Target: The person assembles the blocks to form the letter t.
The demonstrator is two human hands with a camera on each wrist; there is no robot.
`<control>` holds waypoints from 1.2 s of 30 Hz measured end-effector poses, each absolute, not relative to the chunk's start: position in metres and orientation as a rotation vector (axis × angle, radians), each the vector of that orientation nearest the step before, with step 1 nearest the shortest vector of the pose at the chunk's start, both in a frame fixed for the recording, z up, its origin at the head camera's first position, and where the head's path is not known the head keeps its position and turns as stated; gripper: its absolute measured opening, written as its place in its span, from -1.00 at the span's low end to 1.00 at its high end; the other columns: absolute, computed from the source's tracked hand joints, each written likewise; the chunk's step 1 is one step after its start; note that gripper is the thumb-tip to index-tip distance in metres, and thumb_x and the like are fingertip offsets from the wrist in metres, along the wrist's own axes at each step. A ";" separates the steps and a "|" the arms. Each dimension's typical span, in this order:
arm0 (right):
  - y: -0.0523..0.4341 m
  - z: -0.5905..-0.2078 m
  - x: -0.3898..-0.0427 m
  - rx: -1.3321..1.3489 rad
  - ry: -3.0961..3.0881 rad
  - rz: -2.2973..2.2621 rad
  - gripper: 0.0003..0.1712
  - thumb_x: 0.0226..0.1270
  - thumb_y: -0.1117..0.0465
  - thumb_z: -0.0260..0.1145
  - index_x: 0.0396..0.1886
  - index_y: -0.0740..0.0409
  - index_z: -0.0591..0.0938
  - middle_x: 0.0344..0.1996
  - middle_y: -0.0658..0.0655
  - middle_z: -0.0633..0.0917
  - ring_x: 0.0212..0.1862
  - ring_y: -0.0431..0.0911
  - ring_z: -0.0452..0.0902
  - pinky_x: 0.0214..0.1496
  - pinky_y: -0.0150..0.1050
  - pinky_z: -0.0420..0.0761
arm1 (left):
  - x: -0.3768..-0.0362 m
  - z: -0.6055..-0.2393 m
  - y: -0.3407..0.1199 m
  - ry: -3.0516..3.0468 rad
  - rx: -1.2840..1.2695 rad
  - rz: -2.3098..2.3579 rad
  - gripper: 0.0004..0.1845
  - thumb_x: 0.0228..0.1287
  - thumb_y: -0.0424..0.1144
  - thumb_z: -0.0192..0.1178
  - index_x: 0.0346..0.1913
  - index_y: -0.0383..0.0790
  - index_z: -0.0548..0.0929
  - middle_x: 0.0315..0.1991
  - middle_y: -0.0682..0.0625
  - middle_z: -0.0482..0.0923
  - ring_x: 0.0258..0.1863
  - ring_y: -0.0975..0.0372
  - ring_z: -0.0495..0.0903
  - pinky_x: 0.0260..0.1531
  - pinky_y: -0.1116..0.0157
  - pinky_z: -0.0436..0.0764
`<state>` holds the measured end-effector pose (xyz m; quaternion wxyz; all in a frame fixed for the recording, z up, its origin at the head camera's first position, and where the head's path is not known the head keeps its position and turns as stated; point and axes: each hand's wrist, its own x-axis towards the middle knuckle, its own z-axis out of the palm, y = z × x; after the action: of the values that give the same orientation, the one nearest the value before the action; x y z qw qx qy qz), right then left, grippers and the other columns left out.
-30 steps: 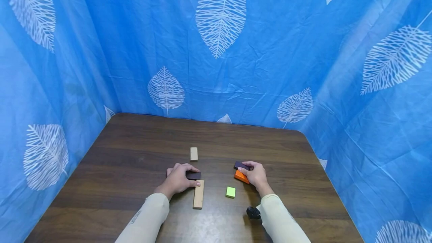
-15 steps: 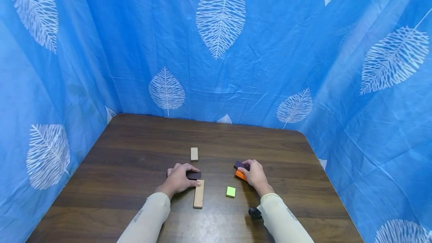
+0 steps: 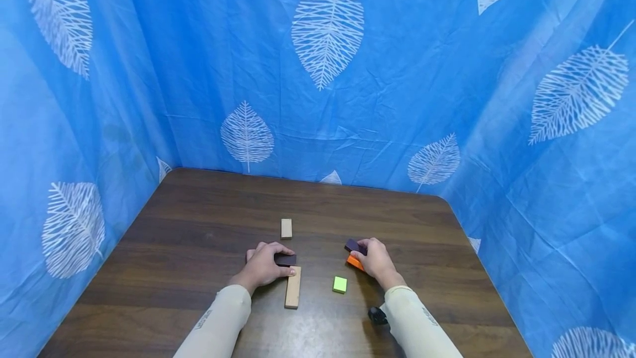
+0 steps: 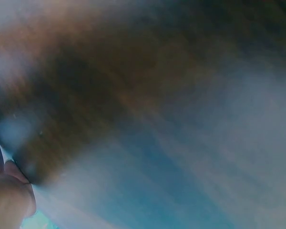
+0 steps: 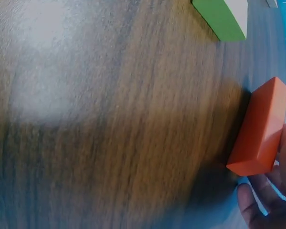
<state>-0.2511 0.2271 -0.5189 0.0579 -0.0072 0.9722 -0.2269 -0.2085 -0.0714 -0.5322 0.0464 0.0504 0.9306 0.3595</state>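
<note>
In the head view the left hand [image 3: 262, 265] pinches a dark block [image 3: 285, 259] just beyond the long wooden block [image 3: 292, 287]; the right hand [image 3: 376, 259] grips another dark block [image 3: 355, 246] above the orange block [image 3: 355, 262] — hands apart. The left wrist view is blurred. In the right wrist view the orange block [image 5: 260, 129] lies against the fingers [image 5: 257, 207] — the green block [image 5: 221, 17] farther off.

A dark brown wooden table [image 3: 199, 225] with rounded far corners is seen. On it a small pale wooden block [image 3: 286, 228] is laid near the middle, and a longer pale wooden block [image 3: 292, 287] closer to the front. A green block [image 3: 340, 284] and an orange block [image 3: 354, 262] are placed to the right.
</note>
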 end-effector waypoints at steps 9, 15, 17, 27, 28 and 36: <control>0.228 -0.525 -0.246 -0.138 3.026 -0.672 -0.58 0.29 0.09 0.29 0.05 0.23 0.60 0.01 0.27 0.60 0.09 0.15 0.48 0.18 0.10 0.42 | -0.208 -0.536 -0.071 2.831 0.161 1.113 -0.55 -0.21 0.10 0.50 -0.14 0.23 0.69 -0.04 0.19 0.63 0.00 0.16 0.40 0.00 -0.02 0.13; 0.224 -0.522 -0.246 -0.198 3.088 -0.702 -0.59 0.27 0.09 0.31 0.04 0.22 0.62 -0.01 0.25 0.62 0.09 0.16 0.49 0.18 0.09 0.41 | -0.207 -0.535 -0.072 2.832 0.152 1.124 -0.56 -0.21 0.09 0.50 -0.14 0.23 0.69 -0.06 0.21 0.62 0.02 0.17 0.40 0.01 0.01 0.12; 0.221 -0.520 -0.246 -0.216 3.095 -0.713 -0.59 0.26 0.09 0.31 0.04 0.21 0.63 -0.02 0.23 0.63 0.08 0.14 0.50 0.18 0.08 0.42 | -0.207 -0.534 -0.072 2.830 0.144 1.121 -0.56 -0.20 0.09 0.50 -0.14 0.23 0.69 -0.06 0.22 0.62 0.02 0.17 0.39 0.01 0.01 0.12; 0.200 -0.516 -0.242 -0.419 3.111 -0.710 -0.57 0.25 0.07 0.31 0.06 0.16 0.63 -0.04 0.18 0.64 0.06 0.10 0.51 0.16 0.05 0.44 | -0.209 -0.535 -0.072 2.839 0.152 1.088 -0.55 -0.20 0.12 0.49 -0.12 0.25 0.68 -0.03 0.20 0.62 0.02 0.16 0.40 0.00 -0.01 0.14; 0.197 -0.516 -0.241 -0.446 3.110 -0.710 -0.57 0.25 0.07 0.31 0.07 0.16 0.63 -0.05 0.18 0.65 0.05 0.09 0.52 0.15 0.05 0.44 | -0.210 -0.535 -0.072 2.837 0.150 1.088 -0.55 -0.20 0.12 0.49 -0.12 0.25 0.68 -0.02 0.20 0.62 0.01 0.17 0.40 0.00 -0.01 0.14; 0.179 -0.516 -0.234 -0.671 3.112 -0.630 -0.59 0.27 0.09 0.29 0.06 0.16 0.64 -0.10 0.11 0.66 0.00 0.04 0.53 0.08 0.04 0.43 | -0.209 -0.535 -0.073 2.843 0.151 1.090 -0.55 -0.19 0.12 0.49 -0.12 0.24 0.68 -0.01 0.19 0.62 0.02 0.16 0.40 0.00 -0.01 0.14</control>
<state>-0.2339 0.1787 -0.5162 -0.0517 -0.2065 0.9576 -0.1940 -0.2090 -0.0731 -0.5347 0.0464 0.0495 0.9316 0.3572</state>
